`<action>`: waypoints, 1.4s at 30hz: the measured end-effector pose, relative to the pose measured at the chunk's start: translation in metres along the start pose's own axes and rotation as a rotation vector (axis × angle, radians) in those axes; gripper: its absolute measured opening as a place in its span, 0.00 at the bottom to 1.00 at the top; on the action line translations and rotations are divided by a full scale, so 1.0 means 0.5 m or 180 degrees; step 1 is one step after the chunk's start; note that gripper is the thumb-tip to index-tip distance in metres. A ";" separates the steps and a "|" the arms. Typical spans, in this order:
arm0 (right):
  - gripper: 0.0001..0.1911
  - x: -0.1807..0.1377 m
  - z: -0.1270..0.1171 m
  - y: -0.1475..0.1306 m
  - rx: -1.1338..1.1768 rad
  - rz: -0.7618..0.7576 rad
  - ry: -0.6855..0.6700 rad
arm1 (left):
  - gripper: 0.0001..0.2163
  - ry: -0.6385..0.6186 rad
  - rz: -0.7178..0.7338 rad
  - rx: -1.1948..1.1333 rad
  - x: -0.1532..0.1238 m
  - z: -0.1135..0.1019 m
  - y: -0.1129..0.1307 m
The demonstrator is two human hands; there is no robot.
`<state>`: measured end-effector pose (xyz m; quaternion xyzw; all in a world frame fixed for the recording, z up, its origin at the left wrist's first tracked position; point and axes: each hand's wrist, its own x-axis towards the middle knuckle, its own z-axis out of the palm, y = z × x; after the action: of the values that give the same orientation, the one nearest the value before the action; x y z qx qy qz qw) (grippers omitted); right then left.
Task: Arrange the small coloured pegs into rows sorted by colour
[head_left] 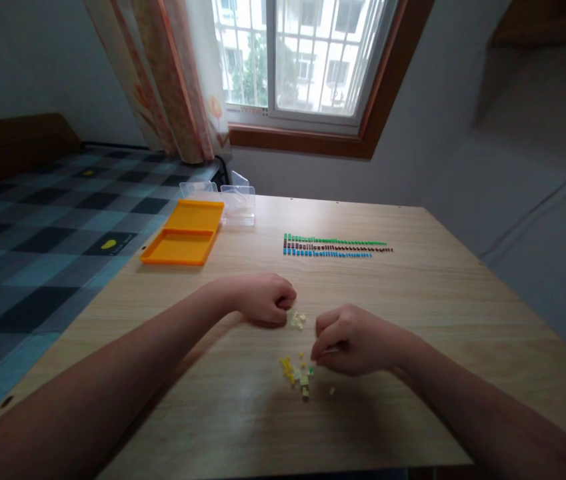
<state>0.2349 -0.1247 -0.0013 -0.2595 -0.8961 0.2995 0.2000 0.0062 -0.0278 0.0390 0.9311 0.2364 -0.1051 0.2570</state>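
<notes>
My left hand (265, 298) rests on the wooden table (413, 313) curled into a loose fist, just left of a small pale cluster of tiny bricks (298, 321). My right hand (350, 339) is closed in a pinch with its fingertips pointing down at a scatter of tiny yellow and green bricks (297, 373); what it pinches, if anything, is too small to see. Farther back lie three neat rows of tiny bricks (335, 247): green, dark brown and blue.
An open orange case (185, 233) lies at the table's far left, with clear plastic boxes (233, 200) behind it. A bed with a checked cover (37, 227) runs along the left. A window and curtain stand beyond the table.
</notes>
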 end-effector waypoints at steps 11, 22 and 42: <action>0.08 -0.007 -0.014 -0.008 0.0062 0.0043 -0.0213 | 0.08 0.0054 -0.0007 -0.0090 0.002 -0.002 0.008; 0.09 -0.003 -0.014 -0.020 -0.0258 -0.0094 -0.0332 | 0.07 0.0036 -0.0013 -0.0040 0.004 0.002 0.004; 0.07 -0.005 -0.019 -0.025 0.0007 0.0106 -0.0517 | 0.08 0.0056 0.0013 -0.0078 0.007 0.003 0.005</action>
<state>0.2373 -0.1307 0.0131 -0.2490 -0.9046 0.3238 0.1219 0.0106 -0.0291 0.0379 0.9293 0.2381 -0.0934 0.2665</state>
